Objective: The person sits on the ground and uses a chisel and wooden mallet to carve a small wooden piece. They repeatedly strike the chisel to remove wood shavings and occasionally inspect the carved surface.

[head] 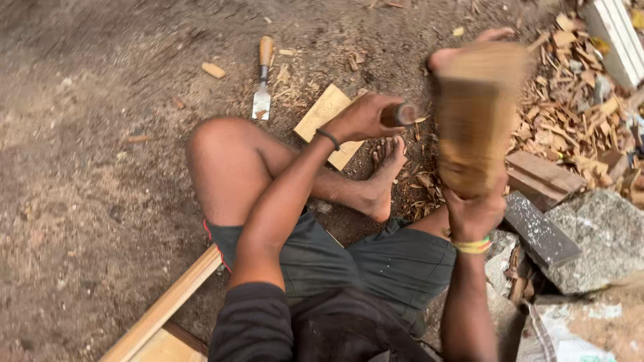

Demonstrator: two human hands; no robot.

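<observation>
Wooden mallet point(477, 117) — blurred — gripped by right hand point(475, 213), fingers wrapped around its base; left hand point(365, 117) fists a chisel handle point(401, 114) — near bare foot point(386, 175).

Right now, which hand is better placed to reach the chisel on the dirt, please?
Likely left: left hand, though holding a handle, is nearer the chisel; right hand grips a mallet.

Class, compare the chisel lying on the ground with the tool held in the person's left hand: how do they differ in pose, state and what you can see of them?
The chisel lies flat on the dirt, untouched; the held tool is off the ground, gripped in the left hand. The chisel shows its whole length, pale wooden handle and flat metal blade; the held tool shows only a dark round handle end. The chisel is sharp in the picture; the held tool is slightly blurred. Both have rounded handles.
</observation>
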